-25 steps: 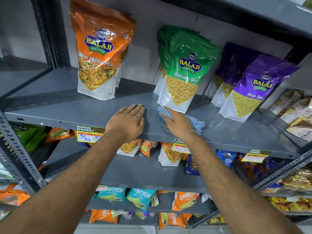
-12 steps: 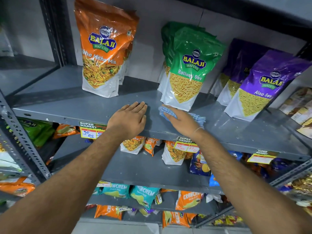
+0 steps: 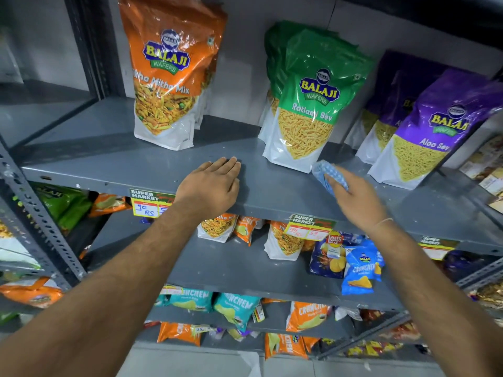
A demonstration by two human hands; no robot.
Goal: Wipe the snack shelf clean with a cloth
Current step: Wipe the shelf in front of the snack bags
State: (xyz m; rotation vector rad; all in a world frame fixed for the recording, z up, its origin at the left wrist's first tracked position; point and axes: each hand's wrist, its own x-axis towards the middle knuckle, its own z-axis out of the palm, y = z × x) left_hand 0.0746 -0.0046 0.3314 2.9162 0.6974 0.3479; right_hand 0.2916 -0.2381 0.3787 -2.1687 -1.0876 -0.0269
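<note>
The grey metal snack shelf (image 3: 109, 159) runs across the view at chest height. My left hand (image 3: 211, 185) lies flat, palm down, on its front edge, fingers together and holding nothing. My right hand (image 3: 353, 198) presses a blue-and-white checked cloth (image 3: 325, 171) onto the shelf, just in front of the green Ratlami Sev bag (image 3: 307, 104). Most of the cloth is hidden under my fingers.
An orange Tikha Mitha Mix bag (image 3: 168, 77) stands at the back left, purple Aloo Sev bags (image 3: 424, 131) at the right. Price tags (image 3: 148, 204) hang on the shelf lip. Lower shelves (image 3: 231, 268) hold small snack packets. A perforated steel upright (image 3: 35, 213) frames the left side.
My right hand has slid the cloth to the right along the shelf, from beside the left hand to below the green bag's right corner. The left hand has stayed in place.
</note>
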